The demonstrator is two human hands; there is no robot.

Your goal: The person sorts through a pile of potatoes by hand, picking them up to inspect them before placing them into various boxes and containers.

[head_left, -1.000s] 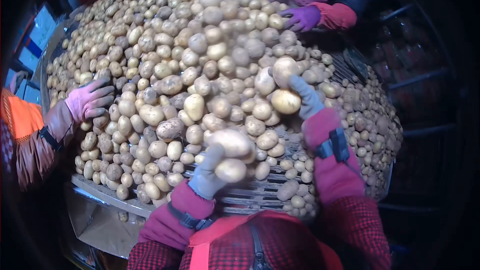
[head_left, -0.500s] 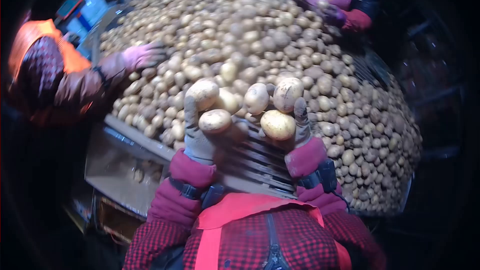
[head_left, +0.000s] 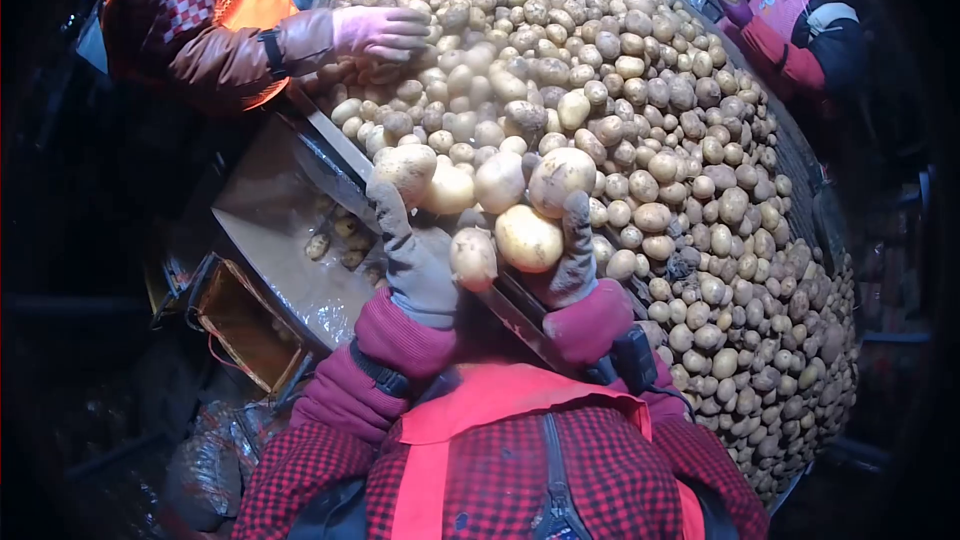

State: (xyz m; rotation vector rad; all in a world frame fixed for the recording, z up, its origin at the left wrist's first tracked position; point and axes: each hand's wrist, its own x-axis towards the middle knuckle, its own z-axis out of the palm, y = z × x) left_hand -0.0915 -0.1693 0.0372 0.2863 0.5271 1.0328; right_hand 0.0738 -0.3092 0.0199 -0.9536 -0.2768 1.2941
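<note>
Both my hands wear grey gloves and hold potatoes close together in front of my chest. My left hand (head_left: 415, 255) is closed around a few, its thumb against a large potato (head_left: 404, 172); a paler potato (head_left: 449, 189) and a smaller one (head_left: 473, 258) sit beside it. My right hand (head_left: 571, 258) grips others, the thumb pressed on a big speckled potato (head_left: 562, 181). A round yellow potato (head_left: 529, 239) rests below that one, and another pale potato (head_left: 499, 182) lies at its left. Most of my fingers are hidden under the potatoes.
A wide heap of potatoes (head_left: 690, 195) fills the table ahead and to the right. A sloping chute (head_left: 290, 230) holds several potatoes at left, above an open box (head_left: 250, 325). One person's gloved hand (head_left: 382, 33) touches the heap; another person (head_left: 790, 25) stands at far right.
My view and body have turned left, showing more of the chute and box. My hands, still holding potatoes, have come closer together. The smaller potato has shifted toward the middle.
</note>
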